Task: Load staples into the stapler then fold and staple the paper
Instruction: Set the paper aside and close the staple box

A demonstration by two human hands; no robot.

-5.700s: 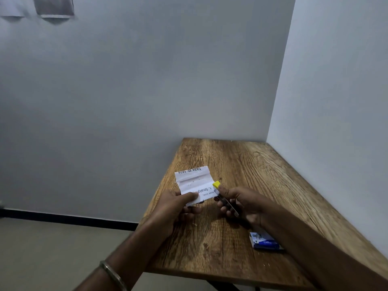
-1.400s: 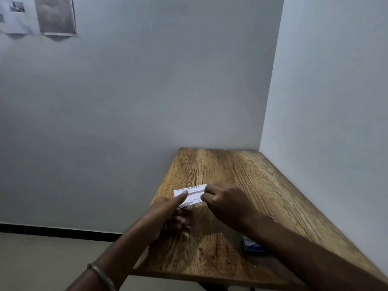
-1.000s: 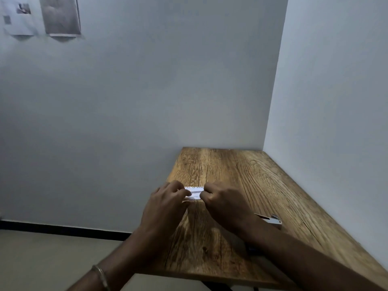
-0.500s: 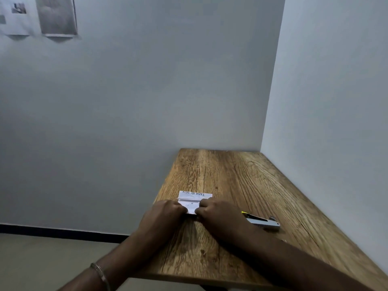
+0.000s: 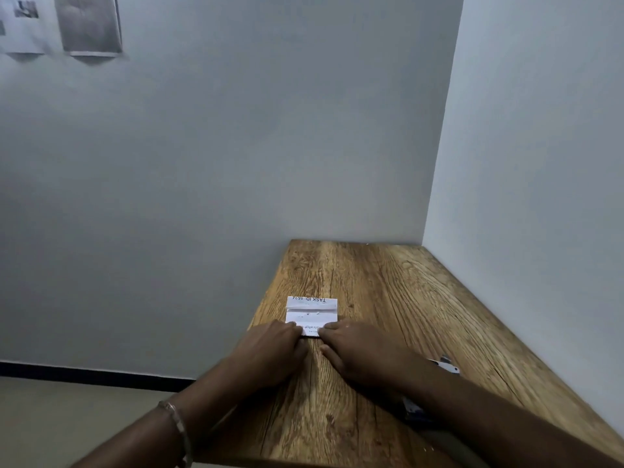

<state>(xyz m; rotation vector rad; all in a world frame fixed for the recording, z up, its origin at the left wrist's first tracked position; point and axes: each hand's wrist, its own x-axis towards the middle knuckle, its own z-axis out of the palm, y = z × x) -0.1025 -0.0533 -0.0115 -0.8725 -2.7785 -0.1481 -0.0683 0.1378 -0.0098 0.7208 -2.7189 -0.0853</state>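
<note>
A small white printed paper (image 5: 311, 314) lies on the wooden table (image 5: 398, 298) with creases across it, its far flap raised a little. My left hand (image 5: 270, 349) pinches the paper's near left corner, and my right hand (image 5: 358, 352) pinches its near right corner, both low on the tabletop. Behind my right forearm, only the metal rear end of the stapler (image 5: 445, 364) shows on the table. A blue staple box (image 5: 413, 408) peeks out from under my right forearm, mostly hidden.
The table stands in a corner, with a white wall (image 5: 540, 197) along its right side and a grey wall behind. Its left edge drops to the floor (image 5: 67, 417). Two sheets (image 5: 87, 25) hang on the grey wall at top left.
The paper, folded to a narrow strip a second ago, now lies opened out longer. Both hands slid back toward me along it. The stapler, held earlier, rests on the table.
</note>
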